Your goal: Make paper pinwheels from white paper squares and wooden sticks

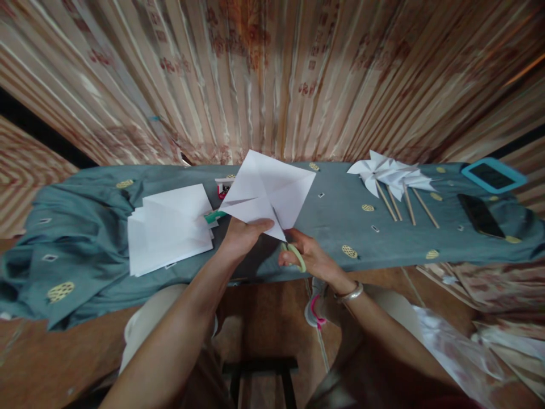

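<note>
My left hand [249, 230] grips the lower left part of a creased white paper square [276, 176], its thumb lying on top. The square is held up over the cloth, with one corner pointing away from me and cuts along its creases. In my right hand [304, 250] is a pair of scissors [296, 258] with pale green handles. Their blades reach into the paper from its near corner, close to my left thumb. Left of the paper lies a stack of white sheets [170, 230], with a green object [214, 216] at its right edge.
White paper pinwheels [394, 173] on wooden sticks lie to the right. Beyond them are a black phone [481, 216] and a blue-framed device [494, 174]. A small red and white box [223, 188] sits behind the paper. A grey-green cloth [332, 227] covers the table, and curtains [272, 79] hang behind.
</note>
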### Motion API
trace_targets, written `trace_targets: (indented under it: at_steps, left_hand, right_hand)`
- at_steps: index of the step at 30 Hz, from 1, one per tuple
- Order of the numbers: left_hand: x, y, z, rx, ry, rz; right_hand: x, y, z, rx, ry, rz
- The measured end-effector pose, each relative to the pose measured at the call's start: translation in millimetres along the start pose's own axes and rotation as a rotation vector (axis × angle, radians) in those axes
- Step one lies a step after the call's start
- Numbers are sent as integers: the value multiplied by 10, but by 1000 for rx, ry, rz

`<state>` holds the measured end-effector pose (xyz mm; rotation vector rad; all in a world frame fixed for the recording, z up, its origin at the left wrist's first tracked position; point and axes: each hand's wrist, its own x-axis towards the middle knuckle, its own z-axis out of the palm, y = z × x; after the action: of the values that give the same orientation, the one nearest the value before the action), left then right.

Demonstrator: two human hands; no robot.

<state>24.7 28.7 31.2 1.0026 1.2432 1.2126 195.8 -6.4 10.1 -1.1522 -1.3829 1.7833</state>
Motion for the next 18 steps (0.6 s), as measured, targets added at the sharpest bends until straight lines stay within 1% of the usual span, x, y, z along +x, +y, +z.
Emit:
trace_targets:
  at_steps: [3,6,9,12,14,16,18]
  left_hand:
    - [45,55,-33,-28,81,0]
    - [97,88,-80,-48,149,59]
    - [136,96,-122,-93,116,132]
    - [147,94,-147,-77,136,126]
    - [142,90,-150,-18,170,117]
    - [125,82,-135,23,143,110]
    - [95,70,-104,47,76,89]
  right_hand:
    - [-22,5,-22,-15,-35,21]
    - [-60,-36,-117,-43,-68,36]
    - [-110,-107,-304,-75,-43,60]
    - [-151,-159,-519,-117,62,39]
    - [-159,-168,-624,-113,175,-3]
    - [-146,-158,-679,-74,315,-81]
    - [-117,-143,-694,-16,441,-165]
